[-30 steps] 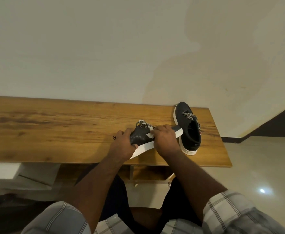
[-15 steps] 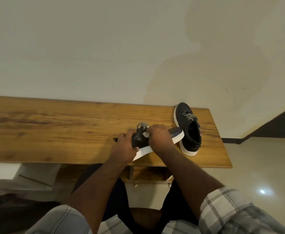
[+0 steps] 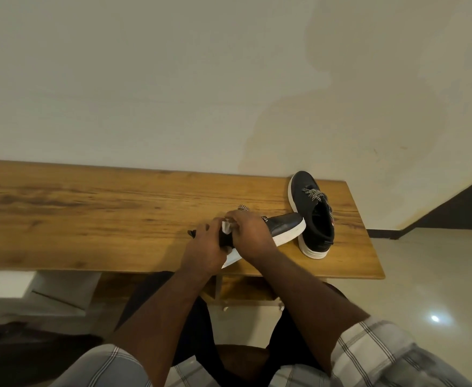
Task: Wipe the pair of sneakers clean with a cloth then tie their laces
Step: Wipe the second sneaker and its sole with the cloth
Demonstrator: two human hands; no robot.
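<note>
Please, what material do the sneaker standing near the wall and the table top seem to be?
Sneaker: its dark, smooth, slightly shiny upper looks like leather or an imitation; its matte white sole is probably rubber. Table top: brown grain suggests wood or wood-look laminate.

A black sneaker with a white sole (image 3: 282,226) is lying tipped on its side near the front edge of the tabletop, a white cloth (image 3: 226,227) pressing against its upper. Its mate (image 3: 314,216) is sitting upright just beside it, checkered laces (image 3: 314,195) lying loose.
</note>
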